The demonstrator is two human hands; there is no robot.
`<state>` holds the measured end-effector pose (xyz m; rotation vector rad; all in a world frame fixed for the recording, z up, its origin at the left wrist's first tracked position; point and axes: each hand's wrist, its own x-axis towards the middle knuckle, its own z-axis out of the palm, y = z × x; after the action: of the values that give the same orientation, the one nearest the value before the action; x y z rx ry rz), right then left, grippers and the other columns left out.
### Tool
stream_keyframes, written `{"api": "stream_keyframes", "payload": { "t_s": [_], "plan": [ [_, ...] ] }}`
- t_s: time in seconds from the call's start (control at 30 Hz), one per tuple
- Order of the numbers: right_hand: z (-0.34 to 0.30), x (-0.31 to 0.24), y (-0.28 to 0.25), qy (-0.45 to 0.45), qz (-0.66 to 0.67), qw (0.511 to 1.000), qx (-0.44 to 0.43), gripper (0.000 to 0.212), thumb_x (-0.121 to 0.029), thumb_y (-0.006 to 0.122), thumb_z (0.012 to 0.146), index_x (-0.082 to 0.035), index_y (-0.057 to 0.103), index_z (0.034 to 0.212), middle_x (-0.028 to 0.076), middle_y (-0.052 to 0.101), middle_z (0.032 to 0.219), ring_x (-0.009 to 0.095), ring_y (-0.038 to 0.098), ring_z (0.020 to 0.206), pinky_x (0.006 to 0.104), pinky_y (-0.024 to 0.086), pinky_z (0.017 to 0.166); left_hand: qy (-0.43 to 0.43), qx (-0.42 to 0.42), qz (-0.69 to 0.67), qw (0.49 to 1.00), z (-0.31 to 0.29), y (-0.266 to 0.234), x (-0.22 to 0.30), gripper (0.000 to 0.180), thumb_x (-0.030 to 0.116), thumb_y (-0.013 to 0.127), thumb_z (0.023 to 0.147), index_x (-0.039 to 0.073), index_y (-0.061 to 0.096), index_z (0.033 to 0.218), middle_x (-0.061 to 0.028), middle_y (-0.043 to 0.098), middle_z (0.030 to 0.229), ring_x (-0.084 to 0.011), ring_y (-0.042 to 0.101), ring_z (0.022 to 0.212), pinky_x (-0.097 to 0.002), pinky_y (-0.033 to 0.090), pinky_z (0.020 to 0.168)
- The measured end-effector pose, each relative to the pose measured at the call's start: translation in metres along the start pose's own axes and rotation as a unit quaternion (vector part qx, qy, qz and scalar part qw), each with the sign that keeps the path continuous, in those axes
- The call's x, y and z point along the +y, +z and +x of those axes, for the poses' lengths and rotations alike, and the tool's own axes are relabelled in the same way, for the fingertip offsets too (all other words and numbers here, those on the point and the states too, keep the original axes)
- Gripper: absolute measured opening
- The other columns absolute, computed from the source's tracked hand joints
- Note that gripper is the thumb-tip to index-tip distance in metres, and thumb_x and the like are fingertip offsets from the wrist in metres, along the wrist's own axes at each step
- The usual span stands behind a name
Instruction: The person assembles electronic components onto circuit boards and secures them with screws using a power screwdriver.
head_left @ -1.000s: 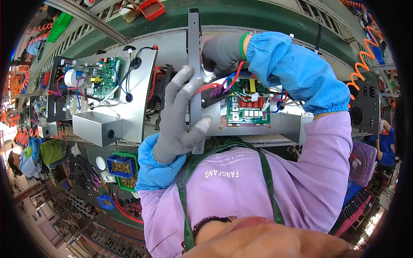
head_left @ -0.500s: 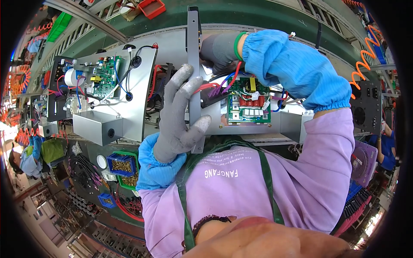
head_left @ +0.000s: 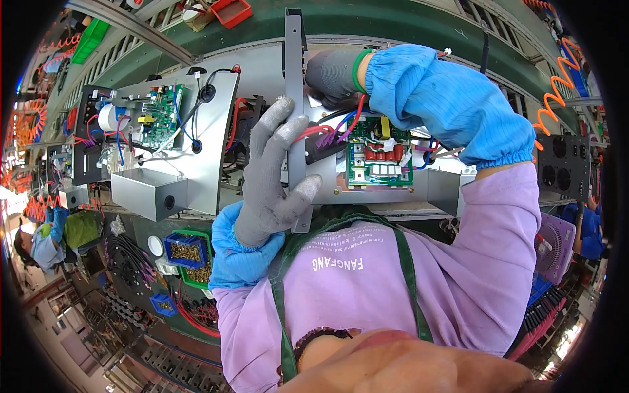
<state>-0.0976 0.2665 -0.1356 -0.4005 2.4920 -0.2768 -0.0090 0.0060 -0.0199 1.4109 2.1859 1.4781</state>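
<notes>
A red bin [head_left: 230, 13] sits upper left, an orange coiled hose [head_left: 549, 98] hangs far right, and a blue tray [head_left: 189, 263] stands lower left.

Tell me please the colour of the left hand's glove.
The left glove is grey with whitish fingertips, seen in the head view.

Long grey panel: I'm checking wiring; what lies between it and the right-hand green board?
Head view: red wires and a black part lie between the grey panel and green board.
</notes>
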Motion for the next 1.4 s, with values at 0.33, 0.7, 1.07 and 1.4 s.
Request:
{"api": "stream_keyframes", "payload": {
  "t_s": [0.33,0.7,1.07,1.4],
  "plan": [
    [-0.023,-0.034,-0.038,0.038,-0.168,0.984,-0.048,0.034,-0.026,0.061,0.084,-0.016,0.062,0.116,0.011,0.069,0.090,0.030,0.065,0.085,0.0399,0.053,0.077,0.013,0.004,0.009,1.000,0.000,-0.001,-0.002,0.070,0.025,0.060,0.069,-0.001,0.046,0.133,-0.0243,0.033,0.142,-0.0406,0.035,0.132,-0.0464,0.032,0.107],
    [-0.021,-0.031,-0.034,0.067,-0.196,0.977,-0.060,0.044,-0.018,0.064,0.081,-0.022,0.059,0.125,0.009,0.068,0.104,0.029,0.065,0.095,0.0386,0.053,0.086,0.009,0.011,-0.013,1.000,0.002,0.001,-0.003,0.069,0.023,0.060,0.067,-0.002,0.047,0.131,-0.0251,0.033,0.142,-0.0409,0.035,0.132,-0.0468,0.032,0.108],
    [-0.026,-0.036,-0.038,0.084,-0.191,0.977,-0.036,0.025,-0.018,0.066,0.080,-0.011,0.069,0.104,0.012,0.069,0.094,0.030,0.066,0.089,0.0396,0.054,0.078,0.013,0.008,-0.003,1.000,0.002,-0.001,-0.002,0.069,0.025,0.061,0.068,-0.001,0.048,0.131,-0.0257,0.034,0.141,-0.0415,0.035,0.132,-0.0474,0.033,0.107],
    [-0.038,-0.036,-0.034,0.051,-0.110,0.993,0.016,0.020,-0.018,0.062,0.082,-0.008,0.070,0.098,0.014,0.069,0.089,0.030,0.067,0.082,0.0353,0.055,0.075,0.025,0.009,0.024,0.999,0.002,-0.001,0.000,0.069,0.029,0.061,0.070,-0.001,0.048,0.131,-0.0255,0.034,0.141,-0.0411,0.036,0.132,-0.0471,0.033,0.107]
  ]
}}
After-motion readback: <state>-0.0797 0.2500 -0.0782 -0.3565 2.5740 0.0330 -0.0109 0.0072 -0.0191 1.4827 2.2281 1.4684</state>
